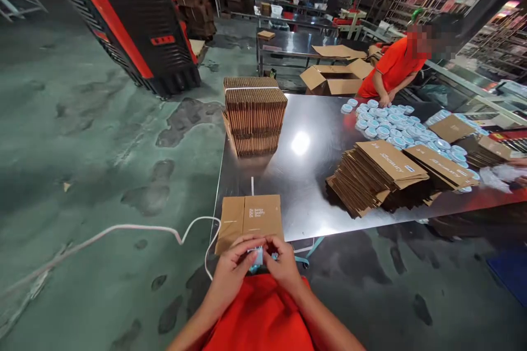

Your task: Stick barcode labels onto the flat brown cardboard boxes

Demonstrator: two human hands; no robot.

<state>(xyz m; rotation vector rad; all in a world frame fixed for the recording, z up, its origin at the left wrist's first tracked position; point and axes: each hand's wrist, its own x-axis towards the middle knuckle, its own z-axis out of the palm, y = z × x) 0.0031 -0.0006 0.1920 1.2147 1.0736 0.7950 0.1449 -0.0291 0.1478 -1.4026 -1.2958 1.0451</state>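
Note:
My left hand (230, 267) and my right hand (281, 263) meet close to my body, just below the near edge of the steel table (313, 186). Both are closed on a small light-blue and white object (257, 257) held between their fingertips; I cannot tell exactly what it is. Directly beyond the hands a flat folded cardboard box (250, 219) with white print lies on the table corner. My red clothing (259, 312) fills the space under my forearms.
A strapped bundle of flat cartons (254, 115) stands at the table's far left. Fanned piles of flat boxes (391, 175) lie to the right, beside several round blue-lidded tins (391, 123). A person in orange (393, 71) leans over the far side. A white strap (123, 229) trails across the floor.

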